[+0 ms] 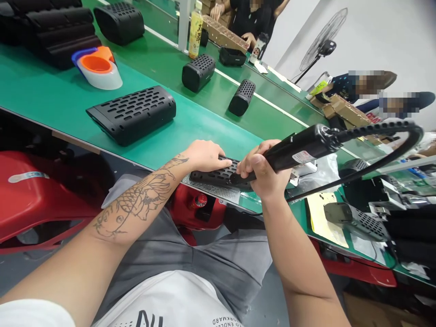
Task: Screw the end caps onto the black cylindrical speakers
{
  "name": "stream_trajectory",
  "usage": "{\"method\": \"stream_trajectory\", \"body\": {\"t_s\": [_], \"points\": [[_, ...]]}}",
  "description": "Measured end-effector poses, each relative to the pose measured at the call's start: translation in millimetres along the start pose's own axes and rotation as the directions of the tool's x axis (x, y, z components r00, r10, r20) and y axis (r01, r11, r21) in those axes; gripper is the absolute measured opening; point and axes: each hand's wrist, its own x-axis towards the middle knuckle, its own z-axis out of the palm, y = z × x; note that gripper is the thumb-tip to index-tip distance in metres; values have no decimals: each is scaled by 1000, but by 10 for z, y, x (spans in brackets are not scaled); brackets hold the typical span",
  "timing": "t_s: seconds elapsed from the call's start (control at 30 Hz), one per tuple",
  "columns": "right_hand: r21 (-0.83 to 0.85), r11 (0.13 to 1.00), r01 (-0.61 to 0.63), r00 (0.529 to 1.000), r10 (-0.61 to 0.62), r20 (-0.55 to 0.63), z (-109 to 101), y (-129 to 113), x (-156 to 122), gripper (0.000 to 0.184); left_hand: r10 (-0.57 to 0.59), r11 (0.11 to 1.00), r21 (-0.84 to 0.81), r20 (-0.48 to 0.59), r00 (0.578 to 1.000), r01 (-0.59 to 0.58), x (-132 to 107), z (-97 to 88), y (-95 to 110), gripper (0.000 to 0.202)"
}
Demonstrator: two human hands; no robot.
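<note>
My left hand (204, 155) is closed over a black perforated speaker shell (218, 175) that lies at the near edge of the green bench (51, 97). My right hand (264, 175) grips a black electric screwdriver (299, 150); its tip points down onto the right end of that shell. A thick ribbed black cable (384, 129) arcs away from the tool's rear to the right.
Other black perforated shells lie on the bench: a large one (132, 113), two smaller ones (198, 71) (241, 96). An orange and white tape dispenser (97, 68) and a drink bottle (195, 29) stand further back. A person (252, 18) works across the line. A fan (323, 41) stands behind.
</note>
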Motion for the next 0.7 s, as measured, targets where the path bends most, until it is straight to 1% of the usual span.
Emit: {"method": "stream_trajectory", "body": {"t_s": [0.17, 0.27, 0.4, 0.53, 0.6, 0.63, 0.67, 0.7], "points": [[13, 1000, 4, 997, -5, 82, -36, 10, 11, 54, 23, 999, -31, 9, 1000, -23, 26, -13, -20, 75], [7, 1000, -9, 994, 8, 107, -66, 42, 7, 52, 16, 999, -37, 19, 1000, -16, 18, -32, -9, 71], [-12, 999, -40, 994, 41, 98, -47, 52, -36, 55, 9, 1000, -28, 33, 999, -8, -11, -66, 18, 69], [-52, 996, -71, 993, 76, 90, 19, -12, -94, 56, 8, 1000, 9, 34, 999, -8, -28, -64, 29, 73], [-38, 998, -53, 997, 55, 48, -32, -67, -82, 54, -5, 1000, 16, 25, 1000, 4, -28, -42, 30, 73], [-28, 999, -25, 1000, 24, -6, -108, -96, -55, 52, -16, 1000, 17, 21, 1000, 16, -28, -29, 31, 73], [-30, 999, 14, 997, -16, -80, -226, -122, -12, 50, -29, 999, 16, 17, 999, 29, -28, -17, 33, 73], [-58, 997, 57, 983, -66, -172, -388, -142, 46, 47, -42, 999, 15, 14, 999, 42, -28, -6, 35, 73]]}}
